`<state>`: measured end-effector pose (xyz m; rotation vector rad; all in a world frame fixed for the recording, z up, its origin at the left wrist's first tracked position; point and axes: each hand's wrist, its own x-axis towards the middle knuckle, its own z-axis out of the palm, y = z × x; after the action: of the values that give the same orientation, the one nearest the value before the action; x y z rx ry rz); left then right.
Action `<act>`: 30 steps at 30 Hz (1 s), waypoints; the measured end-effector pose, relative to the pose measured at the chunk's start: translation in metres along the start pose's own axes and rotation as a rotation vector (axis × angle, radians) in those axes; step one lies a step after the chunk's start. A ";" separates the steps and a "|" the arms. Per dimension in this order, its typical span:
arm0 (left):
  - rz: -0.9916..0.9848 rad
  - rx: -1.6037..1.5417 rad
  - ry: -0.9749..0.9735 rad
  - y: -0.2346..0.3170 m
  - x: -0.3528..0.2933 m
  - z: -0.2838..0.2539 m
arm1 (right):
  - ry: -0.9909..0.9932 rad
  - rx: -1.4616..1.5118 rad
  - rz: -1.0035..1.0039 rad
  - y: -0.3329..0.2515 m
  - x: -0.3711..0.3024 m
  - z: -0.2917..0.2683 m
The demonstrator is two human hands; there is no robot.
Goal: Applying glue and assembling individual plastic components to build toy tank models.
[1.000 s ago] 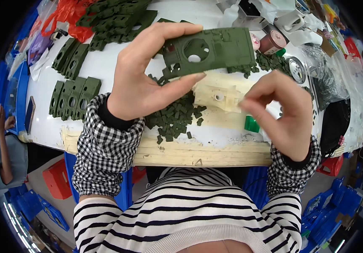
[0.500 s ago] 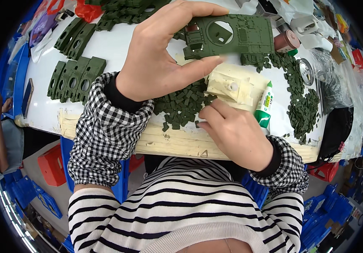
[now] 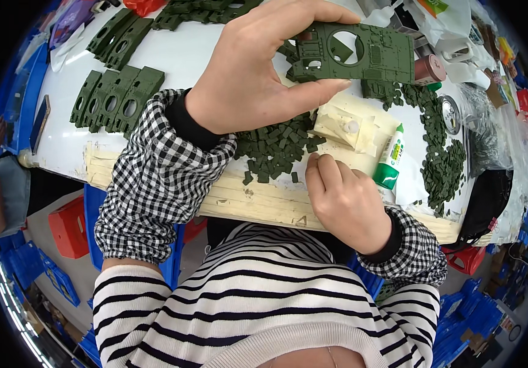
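Note:
My left hand (image 3: 248, 83) is closed round one end of a dark green plastic model tank hull (image 3: 388, 54), thumb below and fingers above. The hull has a large round hole and is held above the table. My right hand (image 3: 351, 202) is closed near the table's front edge, fingers curled together; whatever is between its fingertips is hidden. Just left of it spreads a pile of small dark green plastic pieces (image 3: 274, 150). Beyond my right fingers lies a cream-coloured block (image 3: 339, 126) with a round knob, and to its right a green-and-white glue tube (image 3: 390, 161).
More green hulls (image 3: 112, 97) stand in rows at the left, with others at the back. A second heap of small green parts (image 3: 442, 175) runs down the right side, beside a round metal lid (image 3: 450, 115). A reddish-brown jar (image 3: 429, 69) and plastic bags (image 3: 491, 144) crowd the right.
My right hand has drawn a little right, away from the small pieces, and its fingers are more curled. My left hand still grips the hull. The whole view has shifted slightly.

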<state>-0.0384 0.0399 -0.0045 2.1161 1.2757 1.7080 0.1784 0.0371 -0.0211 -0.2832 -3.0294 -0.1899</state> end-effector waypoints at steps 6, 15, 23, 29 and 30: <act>-0.089 -0.003 -0.032 0.003 -0.002 -0.002 | 0.209 0.153 0.062 0.007 0.006 0.000; -0.016 0.180 -0.135 0.003 -0.001 -0.006 | 0.582 0.652 0.141 0.027 0.005 -0.027; -0.116 -0.021 -0.146 0.006 -0.002 -0.001 | 0.659 1.185 0.478 0.053 -0.004 -0.050; -0.119 -0.004 -0.198 0.012 0.000 -0.002 | 0.696 1.112 0.444 0.072 -0.009 -0.054; -0.155 -0.032 -0.190 0.012 -0.001 0.000 | 0.689 1.116 0.478 0.073 -0.009 -0.057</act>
<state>-0.0318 0.0315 0.0019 2.0453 1.3101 1.4193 0.2060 0.0987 0.0422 -0.6182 -1.9052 1.1146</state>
